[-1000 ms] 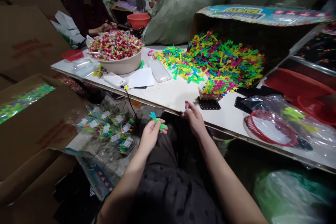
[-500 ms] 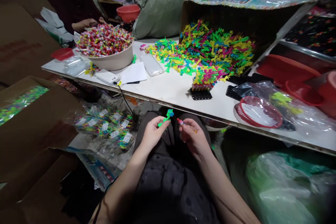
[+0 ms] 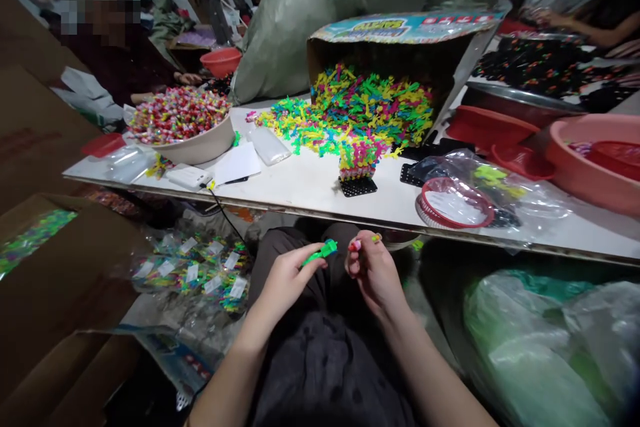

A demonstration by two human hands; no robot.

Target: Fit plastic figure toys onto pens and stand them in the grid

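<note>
Above my lap, my left hand (image 3: 286, 280) pinches a small green plastic figure (image 3: 324, 251) between thumb and fingers. A short gap to the right, my right hand (image 3: 376, 275) is closed on a small red-and-white piece (image 3: 355, 246); a bit of yellow shows at the fingertips. On the table ahead, a black perforated board (image 3: 358, 187) carries a block of coloured figures (image 3: 359, 155) standing upright, with red-and-white pieces at their lower ends. Behind it, loose figures (image 3: 373, 103) spill from a tipped cardboard box (image 3: 400, 30).
A beige tub (image 3: 200, 149) heaped with small red-and-white pieces stands left on the table (image 3: 295, 187). A red basket (image 3: 457, 203) and clear plastic bag (image 3: 535, 197) lie right. Bagged figures (image 3: 193, 270) sit on the floor. Co-workers (image 3: 120, 60) are at the back left and right.
The camera view has tilted up and turned right. My left hand's green figure now lies more level, and my right hand has turned with its red-and-white piece.
</note>
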